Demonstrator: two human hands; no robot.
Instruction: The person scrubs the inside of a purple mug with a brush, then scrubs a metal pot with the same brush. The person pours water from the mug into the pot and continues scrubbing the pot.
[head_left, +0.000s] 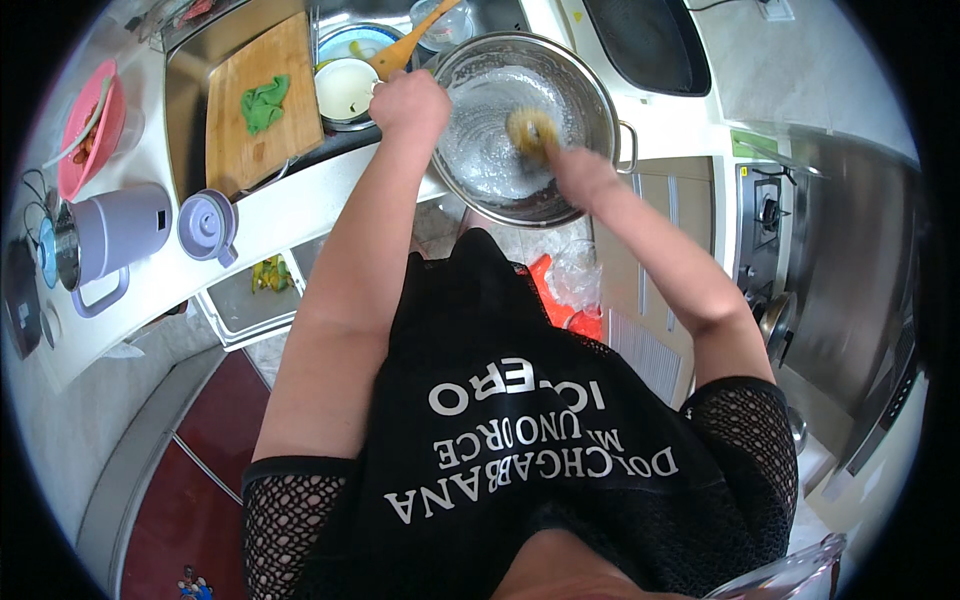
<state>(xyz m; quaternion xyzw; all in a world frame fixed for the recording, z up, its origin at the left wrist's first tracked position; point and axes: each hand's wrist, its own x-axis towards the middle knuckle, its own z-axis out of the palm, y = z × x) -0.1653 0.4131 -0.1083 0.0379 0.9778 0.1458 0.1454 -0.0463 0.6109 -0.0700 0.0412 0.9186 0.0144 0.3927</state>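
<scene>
A large steel pot (480, 202) is tilted towards me at the counter's edge, its inner wall wet and foamy. Inside it, my right hand (583, 174) holds a tan scrubber (531, 131), blurred and touching or close to the wall. My left hand (410, 105) is closed at the pot's left rim; the fingers' exact hold on it is hidden. Just left of that hand, a small white pot (346, 88) lies in the sink, and a wooden spatula (401, 51) slants behind the hand over a blue-rimmed bowl (360, 36).
In the sink's left part, a wooden cutting board (285, 154) carries a green cloth (264, 103). A pink basket (112, 124), a lilac kettle (124, 229) and its lid (206, 225) stand on the left counter. At right are a dark pan (652, 45) and a gas stove (766, 214).
</scene>
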